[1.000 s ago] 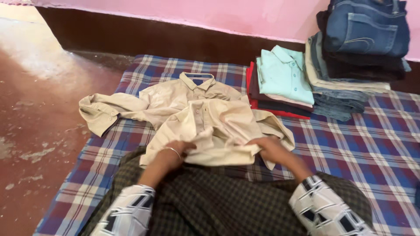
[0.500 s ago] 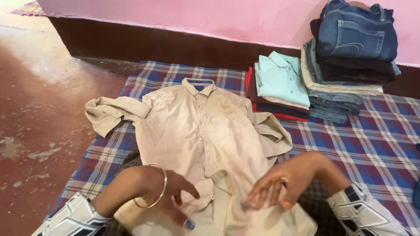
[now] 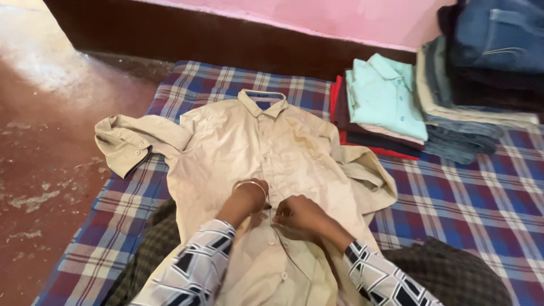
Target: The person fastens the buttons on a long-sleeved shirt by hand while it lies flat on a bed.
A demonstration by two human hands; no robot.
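A beige long-sleeved shirt (image 3: 266, 153) lies spread front-up on a blue and red checked cloth (image 3: 453, 192), collar away from me. Its left sleeve is folded out to the left, and its lower part rests over my lap. My left hand (image 3: 249, 198), with a metal bangle on the wrist, and my right hand (image 3: 297, 214) meet at the shirt's button line near the middle. Both pinch the fabric of the front placket there. The fingertips are partly hidden.
A stack of folded clothes topped by a mint green shirt (image 3: 385, 96) sits at the back right. Beside it rises a taller pile with jeans (image 3: 498, 51). A bare reddish floor (image 3: 51, 158) lies to the left. A dark skirting and pink wall (image 3: 317, 17) run behind.
The bunched shirt has been spread flat and pulled toward me. My hands moved from its lower hem inward to the button line at its middle.
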